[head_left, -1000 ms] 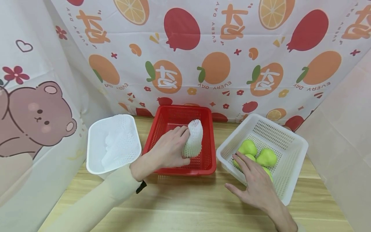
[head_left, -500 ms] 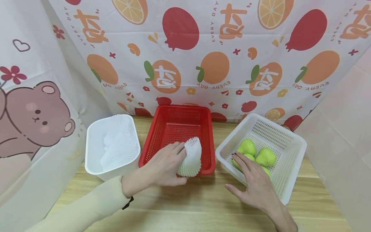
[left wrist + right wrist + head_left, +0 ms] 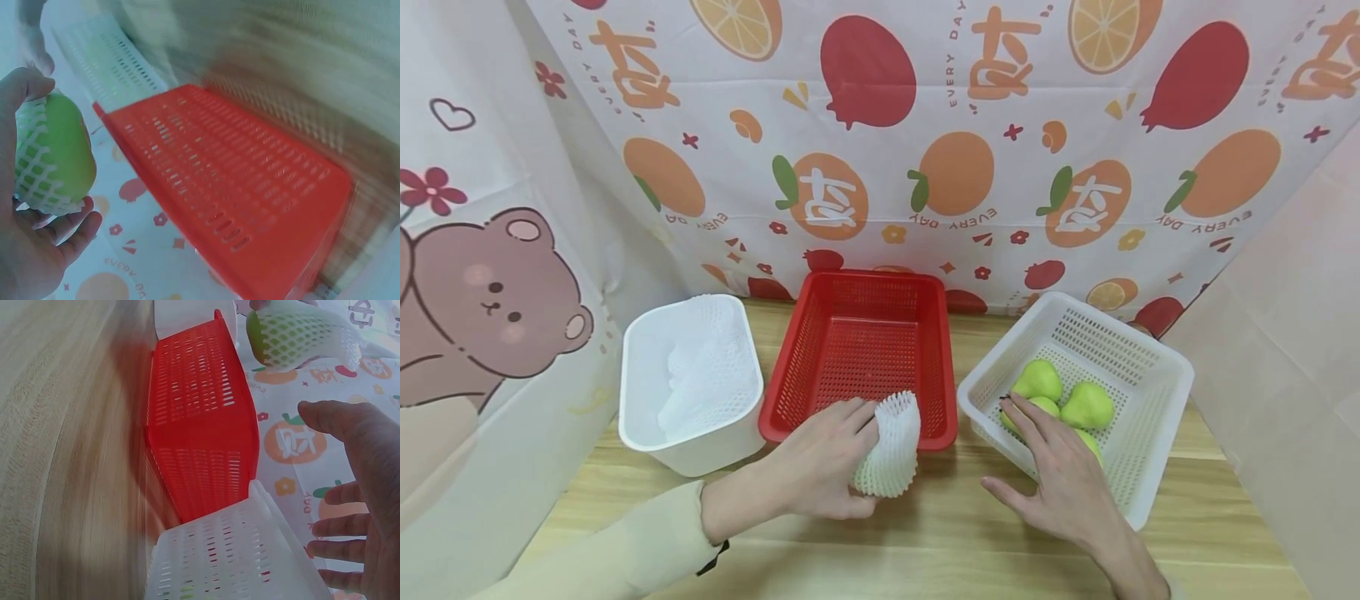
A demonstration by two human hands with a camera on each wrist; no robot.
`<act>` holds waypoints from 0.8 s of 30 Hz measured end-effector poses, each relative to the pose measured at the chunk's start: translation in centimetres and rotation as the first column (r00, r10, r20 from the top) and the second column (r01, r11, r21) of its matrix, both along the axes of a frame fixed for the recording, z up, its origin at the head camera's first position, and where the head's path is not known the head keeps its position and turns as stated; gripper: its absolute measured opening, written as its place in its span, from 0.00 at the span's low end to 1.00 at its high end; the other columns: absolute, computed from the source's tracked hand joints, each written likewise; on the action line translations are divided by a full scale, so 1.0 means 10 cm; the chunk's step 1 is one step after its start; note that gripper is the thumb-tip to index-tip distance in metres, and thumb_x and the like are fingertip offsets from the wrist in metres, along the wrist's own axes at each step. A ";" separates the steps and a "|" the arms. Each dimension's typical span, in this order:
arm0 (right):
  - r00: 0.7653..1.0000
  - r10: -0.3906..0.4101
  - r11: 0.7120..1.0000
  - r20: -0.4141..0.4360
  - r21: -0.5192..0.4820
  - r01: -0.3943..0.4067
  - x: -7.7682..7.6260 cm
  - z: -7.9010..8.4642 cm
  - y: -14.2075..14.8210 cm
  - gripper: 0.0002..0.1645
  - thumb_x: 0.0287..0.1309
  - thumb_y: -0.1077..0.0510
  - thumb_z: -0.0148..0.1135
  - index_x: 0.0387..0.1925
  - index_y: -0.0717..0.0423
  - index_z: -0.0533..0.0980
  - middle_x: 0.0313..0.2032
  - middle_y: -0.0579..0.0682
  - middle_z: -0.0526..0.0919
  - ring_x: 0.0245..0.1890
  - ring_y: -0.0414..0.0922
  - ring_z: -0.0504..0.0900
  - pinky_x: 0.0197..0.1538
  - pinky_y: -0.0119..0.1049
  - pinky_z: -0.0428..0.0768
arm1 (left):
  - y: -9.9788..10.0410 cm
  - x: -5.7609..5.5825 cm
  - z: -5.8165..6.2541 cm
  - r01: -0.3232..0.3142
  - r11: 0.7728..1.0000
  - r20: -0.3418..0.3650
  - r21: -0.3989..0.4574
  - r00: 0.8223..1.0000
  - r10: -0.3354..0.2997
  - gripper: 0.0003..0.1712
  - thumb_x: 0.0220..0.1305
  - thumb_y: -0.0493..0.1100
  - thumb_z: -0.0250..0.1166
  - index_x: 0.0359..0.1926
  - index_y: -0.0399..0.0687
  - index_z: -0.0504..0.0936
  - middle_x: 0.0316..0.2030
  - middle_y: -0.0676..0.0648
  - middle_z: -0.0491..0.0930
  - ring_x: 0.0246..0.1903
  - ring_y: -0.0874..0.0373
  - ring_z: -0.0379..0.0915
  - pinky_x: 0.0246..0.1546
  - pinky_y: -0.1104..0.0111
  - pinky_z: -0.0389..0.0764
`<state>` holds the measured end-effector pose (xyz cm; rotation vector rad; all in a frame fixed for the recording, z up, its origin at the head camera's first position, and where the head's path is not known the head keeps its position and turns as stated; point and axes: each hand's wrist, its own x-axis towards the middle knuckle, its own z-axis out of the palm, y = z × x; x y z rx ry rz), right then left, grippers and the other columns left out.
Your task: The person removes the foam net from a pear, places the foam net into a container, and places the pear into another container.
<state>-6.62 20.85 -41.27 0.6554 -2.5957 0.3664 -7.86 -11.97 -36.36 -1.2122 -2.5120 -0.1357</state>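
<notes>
My left hand [image 3: 820, 462] grips a green pear [image 3: 72, 150] wrapped in a white foam net sleeve [image 3: 891, 454], just in front of the red basket [image 3: 872, 354]. In the left wrist view the sleeve covers only part of the pear, and its other side shows bare green. My right hand [image 3: 1063, 479] has its fingers spread over the near-left side of the white perforated basket [image 3: 1161, 375]. Several green pears [image 3: 1088, 406] lie in that basket, some partly covered by the hand. Nothing is held by the right hand, seen in the right wrist view [image 3: 356, 500].
At the left stands a white bin [image 3: 643, 400] with white foam nets [image 3: 707, 367] in it. The red basket sits between the bin and the white basket, all on a wooden table [image 3: 925, 542]. A fruit-print cloth [image 3: 955, 250] hangs behind them.
My left hand has drawn the sleeved pear toward me, from over the red basket to in front of its near rim. The right hand stays in place.
</notes>
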 end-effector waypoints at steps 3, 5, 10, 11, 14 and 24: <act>1.000 0.002 1.000 0.000 0.004 -0.002 0.00 0.00 -0.01 0.56 0.42 0.25 0.65 0.70 0.46 0.63 0.70 0.47 0.67 0.66 0.48 0.70 0.61 0.47 0.74 | 0.01 0.06 -0.04 0.018 1.000 0.004 -0.003 1.000 -0.018 0.40 0.34 0.67 0.71 0.46 0.49 0.75 0.47 0.49 0.79 0.47 0.56 0.73 0.50 0.63 0.79; 1.000 0.003 1.000 0.001 0.006 -0.003 0.00 0.00 -0.01 0.56 0.42 0.25 0.64 0.70 0.45 0.63 0.70 0.48 0.67 0.66 0.49 0.71 0.61 0.47 0.74 | 0.02 0.10 -0.07 0.032 0.999 0.013 -0.007 0.999 -0.032 0.41 0.33 0.67 0.71 0.47 0.49 0.74 0.49 0.48 0.79 0.48 0.55 0.74 0.51 0.62 0.79; 1.000 0.002 1.000 -0.002 0.005 -0.002 0.01 0.00 -0.01 0.57 0.42 0.24 0.65 0.70 0.46 0.63 0.70 0.48 0.67 0.66 0.49 0.71 0.62 0.47 0.74 | 0.04 0.19 -0.18 0.071 0.997 0.032 -0.031 0.997 -0.070 0.40 0.32 0.67 0.72 0.44 0.51 0.74 0.53 0.47 0.78 0.50 0.54 0.74 0.53 0.61 0.79; 1.000 0.002 1.000 -0.003 0.005 -0.002 0.01 0.00 -0.01 0.57 0.42 0.24 0.65 0.70 0.47 0.63 0.70 0.48 0.67 0.66 0.49 0.70 0.62 0.47 0.74 | 0.04 0.20 -0.20 0.077 0.996 0.034 -0.041 0.997 -0.076 0.39 0.32 0.68 0.72 0.43 0.51 0.74 0.53 0.47 0.77 0.50 0.54 0.74 0.54 0.61 0.78; 1.000 0.002 1.000 -0.005 0.006 -0.002 0.00 -0.01 -0.01 0.57 0.42 0.24 0.64 0.70 0.48 0.63 0.70 0.48 0.67 0.66 0.49 0.70 0.62 0.47 0.74 | 0.04 0.23 -0.26 0.094 0.992 0.045 -0.080 0.995 -0.091 0.38 0.32 0.68 0.71 0.41 0.51 0.73 0.53 0.48 0.77 0.50 0.55 0.73 0.54 0.61 0.78; 1.000 0.001 1.000 0.001 0.007 -0.001 0.02 -0.03 -0.02 0.58 0.42 0.24 0.64 0.70 0.47 0.63 0.69 0.49 0.68 0.66 0.49 0.71 0.62 0.47 0.73 | 0.02 0.28 -0.48 0.117 0.977 0.057 -0.178 0.993 -0.108 0.46 0.32 0.69 0.71 0.51 0.51 0.70 0.49 0.50 0.77 0.47 0.55 0.74 0.51 0.62 0.80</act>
